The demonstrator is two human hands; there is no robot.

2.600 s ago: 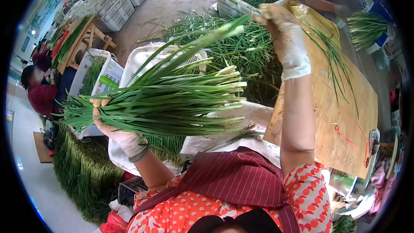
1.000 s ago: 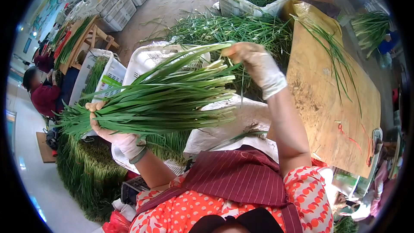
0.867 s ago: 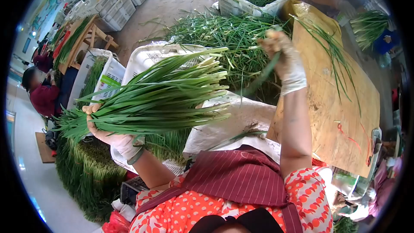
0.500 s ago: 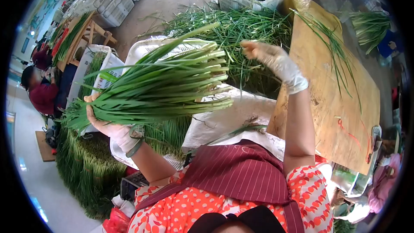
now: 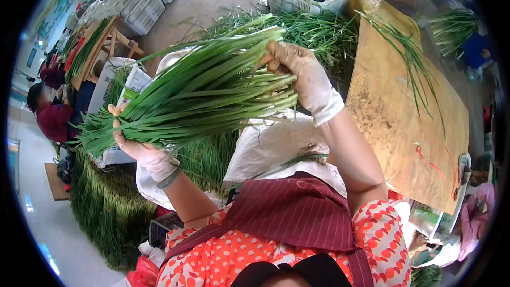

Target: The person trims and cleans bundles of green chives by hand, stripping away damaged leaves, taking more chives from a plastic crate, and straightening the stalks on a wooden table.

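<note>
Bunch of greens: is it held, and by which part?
The left hand holds the bunch of greens near its leafy tips. The right hand is at the pale stem ends; whether it grips any is unclear.

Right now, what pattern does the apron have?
Thin pale stripes on dark red; the apron shows best in the head view.

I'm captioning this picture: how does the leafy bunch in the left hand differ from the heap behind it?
The bunch runs mostly one way; the heap is a tangle of crossing leaves. The bunch is held up, with the right hand at its pale ends; the heap lies loose beyond. Both have long green leaves.
</note>
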